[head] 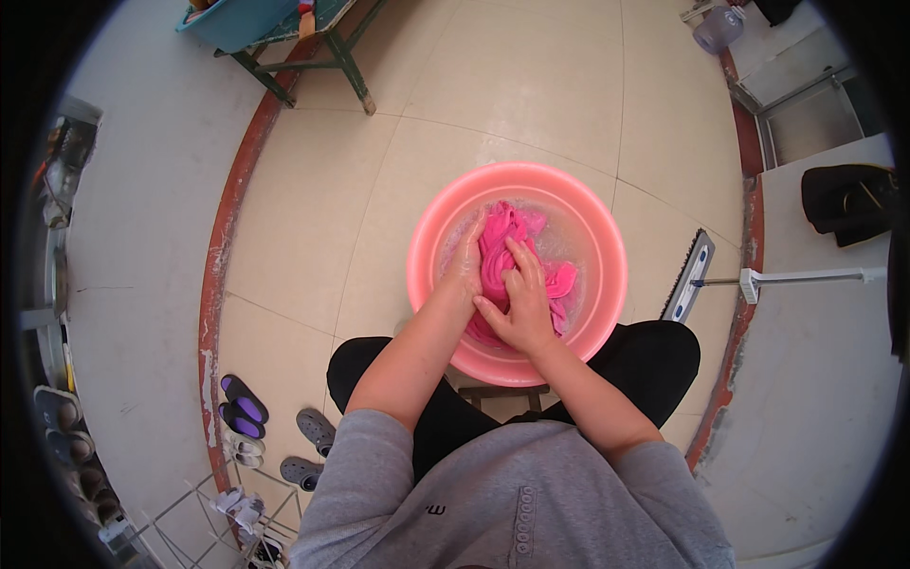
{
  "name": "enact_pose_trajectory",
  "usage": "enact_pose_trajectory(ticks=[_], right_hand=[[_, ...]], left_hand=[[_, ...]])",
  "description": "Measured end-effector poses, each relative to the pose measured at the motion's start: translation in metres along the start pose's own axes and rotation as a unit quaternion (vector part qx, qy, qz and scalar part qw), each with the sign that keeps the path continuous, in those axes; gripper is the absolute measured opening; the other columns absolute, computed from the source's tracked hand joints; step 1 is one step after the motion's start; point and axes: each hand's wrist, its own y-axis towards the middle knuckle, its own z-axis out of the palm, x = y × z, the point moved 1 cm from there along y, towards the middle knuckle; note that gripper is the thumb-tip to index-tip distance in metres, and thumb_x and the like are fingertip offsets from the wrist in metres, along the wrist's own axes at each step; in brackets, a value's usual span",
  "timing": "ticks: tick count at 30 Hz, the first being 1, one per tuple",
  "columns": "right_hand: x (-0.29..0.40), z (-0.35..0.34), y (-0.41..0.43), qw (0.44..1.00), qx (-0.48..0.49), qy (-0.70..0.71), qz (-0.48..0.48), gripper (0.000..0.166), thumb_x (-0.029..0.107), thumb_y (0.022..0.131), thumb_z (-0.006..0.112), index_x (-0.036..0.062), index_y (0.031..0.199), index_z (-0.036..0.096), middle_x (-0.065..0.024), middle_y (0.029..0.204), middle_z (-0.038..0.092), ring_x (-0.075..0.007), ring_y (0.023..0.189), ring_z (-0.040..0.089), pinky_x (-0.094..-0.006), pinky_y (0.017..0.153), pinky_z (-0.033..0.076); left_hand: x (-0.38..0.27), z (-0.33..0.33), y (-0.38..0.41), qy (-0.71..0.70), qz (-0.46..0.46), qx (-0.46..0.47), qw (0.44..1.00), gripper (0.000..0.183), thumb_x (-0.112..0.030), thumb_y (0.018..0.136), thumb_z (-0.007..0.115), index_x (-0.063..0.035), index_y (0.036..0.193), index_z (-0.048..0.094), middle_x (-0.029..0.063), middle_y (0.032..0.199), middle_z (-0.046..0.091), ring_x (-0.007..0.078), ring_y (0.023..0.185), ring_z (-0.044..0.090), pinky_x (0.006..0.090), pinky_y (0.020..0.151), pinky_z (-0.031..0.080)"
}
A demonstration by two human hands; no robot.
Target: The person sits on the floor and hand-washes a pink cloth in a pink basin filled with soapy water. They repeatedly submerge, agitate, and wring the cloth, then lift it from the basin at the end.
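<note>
A wet, bright pink cloth garment (501, 245) lies bunched in soapy water inside a round pink plastic basin (604, 235). My left hand (467, 257) cups the bundle along its left side, fingers extended toward the far rim. From the right, my right hand (525, 302) grasps the top of the cloth with its fingers bent over a fold, its thumb close to my left wrist. A loose end of the garment trails to the right in the suds. Parts of the cloth are hidden beneath both hands.
Under the basin's near side shows a wooden stool (508, 395), between my knees. A flat floor mop (689, 277) leans at right. Grey clogs (316, 430), purple-lined slippers (243, 405) and a wire rack (206, 505) are lower left. A green bench (341, 60) bears a blue tub (238, 25).
</note>
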Motion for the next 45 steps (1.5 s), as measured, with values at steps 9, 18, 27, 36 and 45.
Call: enact_pose_trajectory(ticks=[9,18,27,36,45], right_hand=[[-0.012,0.014,-0.002,0.997,-0.05,-0.048,-0.041,0.029,0.019,0.081,0.071,0.0012,0.092,0.05,-0.0246,0.108,0.052,-0.0449,0.1,0.051,-0.052,0.085,0.042],[-0.044,0.018,0.031,0.978,-0.024,-0.002,0.205,0.03,0.03,0.092,0.058,0.0008,0.089,0.056,-0.0248,0.085,0.061,-0.0459,0.08,0.059,-0.054,0.073,0.047],[-0.106,0.034,0.011,0.944,-0.011,-0.217,0.248,0.049,0.039,0.096,0.056,0.0013,0.126,0.056,-0.0285,0.12,0.057,-0.046,0.107,0.056,-0.0527,0.09,0.047],[-0.106,0.025,0.013,0.894,0.191,-0.306,0.267,0.054,0.036,0.083,0.069,0.007,0.127,0.058,-0.021,0.13,0.053,-0.0382,0.116,0.054,-0.0504,0.093,0.048],[-0.053,0.001,0.0,0.968,-0.046,0.196,0.151,0.037,0.005,0.075,0.072,0.0046,0.106,0.053,-0.0215,0.142,0.046,-0.0351,0.133,0.044,-0.0434,0.107,0.038]], left_hand=[[0.017,-0.022,0.011,0.006,-0.064,-0.002,0.998,0.048,-0.045,0.101,0.05,-0.0086,0.132,0.056,0.0144,0.126,0.062,0.0268,0.108,0.065,0.0423,0.091,0.056],[0.031,-0.034,0.025,0.085,0.025,-0.159,0.983,0.031,-0.034,0.099,0.056,-0.0074,0.112,0.063,0.0084,0.101,0.068,0.0195,0.092,0.065,0.0378,0.083,0.055],[0.011,-0.092,0.052,0.383,0.155,-0.26,0.873,0.047,-0.035,0.094,0.06,-0.0011,0.126,0.056,0.0226,0.123,0.062,0.0335,0.111,0.063,0.0424,0.092,0.053],[0.005,-0.055,0.03,0.587,0.141,-0.204,0.771,0.042,-0.03,0.087,0.067,0.0004,0.115,0.061,0.0217,0.116,0.065,0.0362,0.109,0.062,0.0466,0.095,0.05],[0.001,-0.032,0.019,-0.067,0.058,-0.045,0.995,0.049,-0.041,0.098,0.049,-0.0058,0.131,0.056,0.017,0.128,0.061,0.0327,0.114,0.062,0.049,0.102,0.05]])
